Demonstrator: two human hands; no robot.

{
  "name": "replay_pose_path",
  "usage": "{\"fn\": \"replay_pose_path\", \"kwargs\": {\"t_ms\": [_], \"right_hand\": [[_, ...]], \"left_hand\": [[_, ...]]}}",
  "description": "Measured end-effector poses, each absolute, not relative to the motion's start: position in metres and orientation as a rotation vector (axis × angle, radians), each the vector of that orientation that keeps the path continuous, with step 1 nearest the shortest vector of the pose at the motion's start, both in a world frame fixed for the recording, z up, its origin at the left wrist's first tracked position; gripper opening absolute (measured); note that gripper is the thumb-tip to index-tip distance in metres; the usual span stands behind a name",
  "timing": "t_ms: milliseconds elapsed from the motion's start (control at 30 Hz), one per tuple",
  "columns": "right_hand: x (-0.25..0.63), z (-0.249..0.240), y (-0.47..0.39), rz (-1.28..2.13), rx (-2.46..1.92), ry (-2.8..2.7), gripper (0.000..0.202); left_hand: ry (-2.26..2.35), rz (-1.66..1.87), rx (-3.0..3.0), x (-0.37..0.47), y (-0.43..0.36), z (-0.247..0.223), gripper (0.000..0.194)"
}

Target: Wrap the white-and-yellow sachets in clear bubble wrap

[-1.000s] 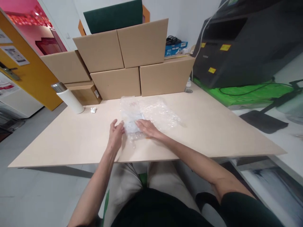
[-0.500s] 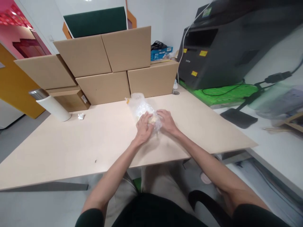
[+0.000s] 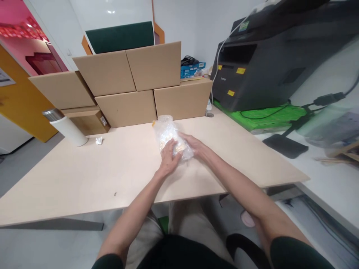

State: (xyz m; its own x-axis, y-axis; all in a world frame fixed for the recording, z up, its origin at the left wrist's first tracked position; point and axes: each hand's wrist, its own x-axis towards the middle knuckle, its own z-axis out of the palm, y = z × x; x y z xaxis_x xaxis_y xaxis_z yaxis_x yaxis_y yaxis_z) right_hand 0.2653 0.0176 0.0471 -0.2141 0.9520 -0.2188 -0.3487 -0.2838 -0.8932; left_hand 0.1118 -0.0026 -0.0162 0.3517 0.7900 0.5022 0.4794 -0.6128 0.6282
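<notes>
A clear bubble-wrap bundle lies on the table in front of me, with something yellowish showing faintly inside; what it is I cannot make out. My left hand rests on its near left part, fingers stretched out and thumb apart. On the right side, my right hand grips the edge of the wrap, its fingertips over the plastic and its thumb hidden.
Cardboard boxes stand stacked along the table's back edge. At the left are a white bottle and a crumpled white scrap. A dark printer stands on a green surface at the right, near a black stand.
My right hand has shifted along the wrap's right edge and turned, its fingers now lying further over the plastic. My left hand stays on the bundle. The camera view has tilted up slightly.
</notes>
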Motion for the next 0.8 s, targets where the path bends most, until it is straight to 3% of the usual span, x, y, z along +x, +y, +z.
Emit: {"fn": "replay_pose_path", "kwargs": {"t_ms": [67, 333, 467, 600, 700, 800], "right_hand": [[0.263, 0.047, 0.016, 1.658, -1.057, -0.891, 0.02], [0.258, 0.056, -0.039, 1.824, -0.771, -1.153, 0.057], [0.252, 0.057, -0.063, 1.793, -0.75, -1.244, 0.054], [0.249, 0.053, -0.064, 1.707, -0.753, -1.246, 0.047], [0.243, 0.051, -0.058, 1.625, -0.732, -1.184, 0.047], [0.23, 0.046, -0.047, 1.57, -0.725, -1.088, 0.05]], "left_hand": [[1.097, 1.114, 2.268, 0.104, -0.006, -0.011, 0.049], [1.437, 0.979, 2.399, 0.042, -0.004, 0.059, 0.05], [1.128, 0.848, 2.177, 0.003, -0.001, 0.091, 0.055], [0.713, 0.657, 1.749, -0.026, -0.014, 0.092, 0.067], [0.541, 0.709, 1.529, -0.036, -0.027, 0.078, 0.083], [0.569, 0.876, 1.332, -0.03, -0.031, 0.064, 0.076]]}}
